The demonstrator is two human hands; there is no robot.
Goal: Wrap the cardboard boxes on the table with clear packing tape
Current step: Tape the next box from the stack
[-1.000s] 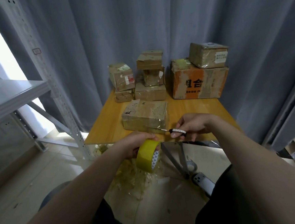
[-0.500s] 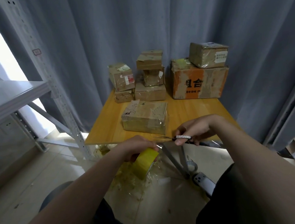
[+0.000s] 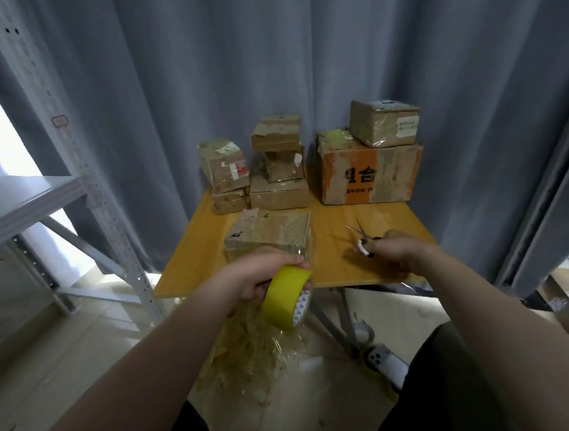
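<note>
— Near the front edge of the desk [image 3: 330,245], what are the hands doing?
— In the head view, the left hand [image 3: 257,276] grips a yellow tape roll [image 3: 285,299], fingers curled over its top. The roll is tilted and sits just in front of the desk's near edge.
— And the other one?
— The right hand [image 3: 396,252] holds small scissors [image 3: 361,239] by the handles. The blades are parted and point away toward the far left, over the desk. I cannot tell whether they touch the wood.
— Where is the box?
— A flat cardboard box [image 3: 267,232] lies on the desk just beyond the left hand, left of the scissors. Shiny clear film shows at its near right corner.
— More boxes?
— Along the far edge, against the grey curtain [image 3: 261,45]. At far right is a large orange-printed box [image 3: 369,173] with a smaller box [image 3: 383,122] on top. Left of it are a middle stack [image 3: 279,195] of three and a left stack [image 3: 225,163] of two.
— Anything on the floor?
— Crumpled tape scraps [image 3: 246,349] lie under the roll, with a phone [image 3: 385,361] to their right. A metal shelf rack [image 3: 17,201] stands at left.
</note>
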